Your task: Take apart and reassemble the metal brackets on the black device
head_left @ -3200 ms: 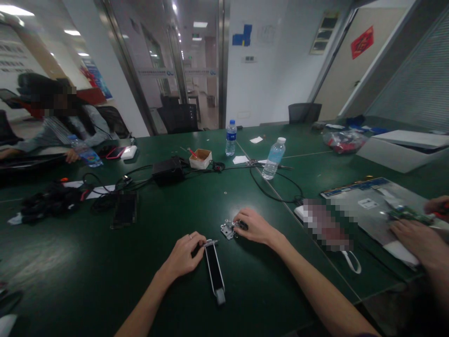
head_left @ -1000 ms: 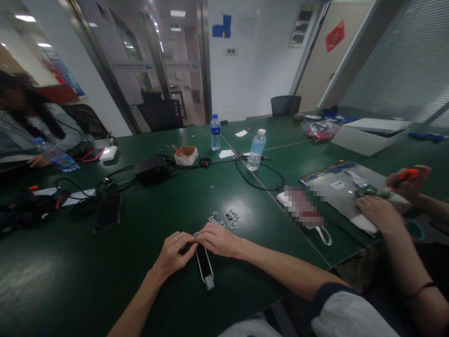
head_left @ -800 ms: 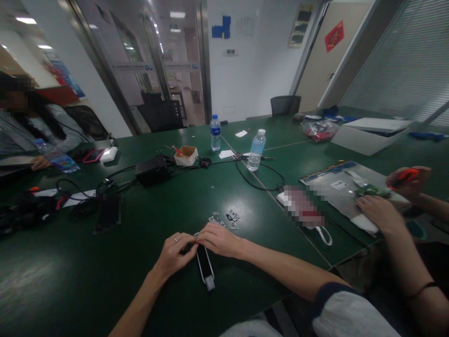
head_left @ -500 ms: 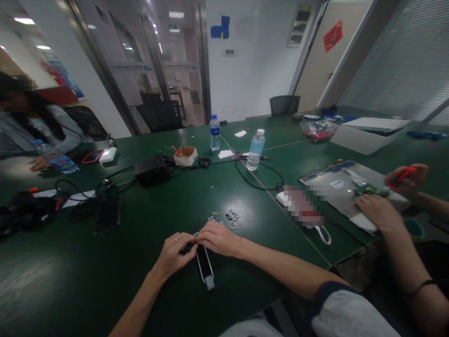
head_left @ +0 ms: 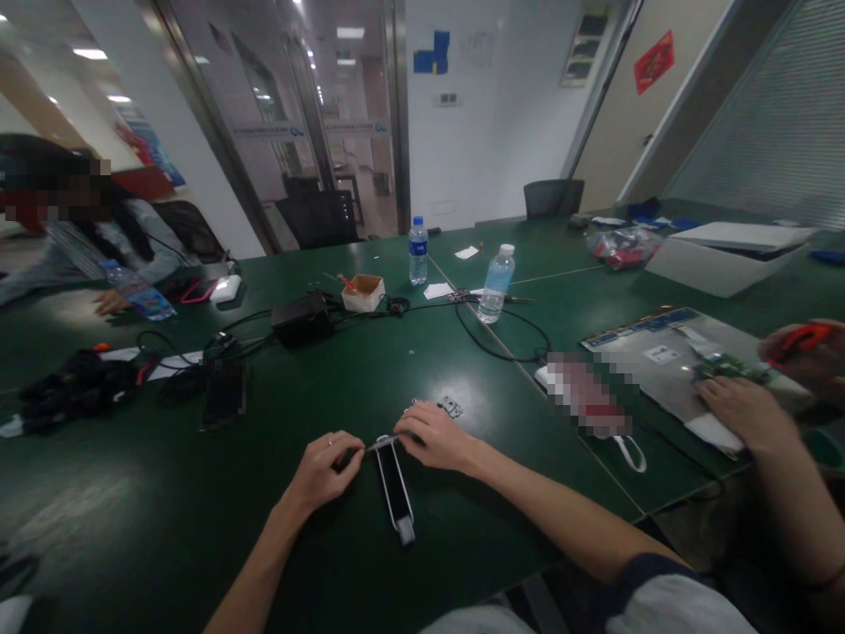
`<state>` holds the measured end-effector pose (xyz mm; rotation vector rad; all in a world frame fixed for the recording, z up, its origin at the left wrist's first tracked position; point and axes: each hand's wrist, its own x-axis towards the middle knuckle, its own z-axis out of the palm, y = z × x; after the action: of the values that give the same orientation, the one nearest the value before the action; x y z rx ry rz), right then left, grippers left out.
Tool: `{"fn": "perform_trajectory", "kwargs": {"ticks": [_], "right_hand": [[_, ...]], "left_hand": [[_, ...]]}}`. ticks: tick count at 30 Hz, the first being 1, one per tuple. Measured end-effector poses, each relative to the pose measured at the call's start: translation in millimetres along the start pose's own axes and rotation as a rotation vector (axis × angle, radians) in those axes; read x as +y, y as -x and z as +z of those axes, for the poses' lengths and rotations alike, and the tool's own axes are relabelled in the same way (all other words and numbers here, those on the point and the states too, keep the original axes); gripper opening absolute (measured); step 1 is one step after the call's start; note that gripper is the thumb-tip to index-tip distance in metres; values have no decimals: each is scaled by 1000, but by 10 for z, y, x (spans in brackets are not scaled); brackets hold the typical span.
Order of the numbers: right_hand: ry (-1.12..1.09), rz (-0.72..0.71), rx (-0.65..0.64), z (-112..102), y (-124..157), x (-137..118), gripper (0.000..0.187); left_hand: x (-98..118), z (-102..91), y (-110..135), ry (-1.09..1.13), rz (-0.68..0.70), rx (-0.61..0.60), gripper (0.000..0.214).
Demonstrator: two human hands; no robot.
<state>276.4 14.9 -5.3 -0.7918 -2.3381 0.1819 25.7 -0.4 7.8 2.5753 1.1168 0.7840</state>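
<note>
A long black bar with metal ends (head_left: 396, 486) lies on the green table (head_left: 198, 528) in front of me. My left hand (head_left: 325, 470) is curled, pinching a thin dark tool whose tip meets the bar's far metal end (head_left: 383, 440). My right hand (head_left: 432, 437) rests just right of that end, fingers bent and pinched at it; what they hold is too small to name. A small metal hinge-like bracket (head_left: 451, 406) and tiny loose screws lie just beyond my right hand.
A co-worker's hands (head_left: 745, 409) work on a flat panel (head_left: 660, 361) at the right, one holding an orange tool (head_left: 796, 339). Two water bottles (head_left: 495, 283), a small box (head_left: 367, 293), a black adapter (head_left: 302, 319) with cables and a seated person (head_left: 85, 238) lie beyond.
My right hand left the bracket and screws and came to the bar's far end beside my left hand. In the last half second the hands parted slightly, showing the metal end.
</note>
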Motion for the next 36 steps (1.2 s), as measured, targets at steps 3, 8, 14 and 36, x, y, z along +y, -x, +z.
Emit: {"fn": "perform_trajectory", "kwargs": {"ticks": [3,8,14,36], "right_hand": [[44,56,-79,-111,9,52,11],[84,114,-195,-206,6,71,12],[89,99,-271,-133,1,39,14],[81,54,-296,-63,-3,-6,17]], "left_hand": [[-52,0,47,19,-71,-80,18],[-33,15,49,52,-145,-181,19],[-12,4,21,104,-211,-238,20],[-76,-14,4,415,-322,-285,16]]}}
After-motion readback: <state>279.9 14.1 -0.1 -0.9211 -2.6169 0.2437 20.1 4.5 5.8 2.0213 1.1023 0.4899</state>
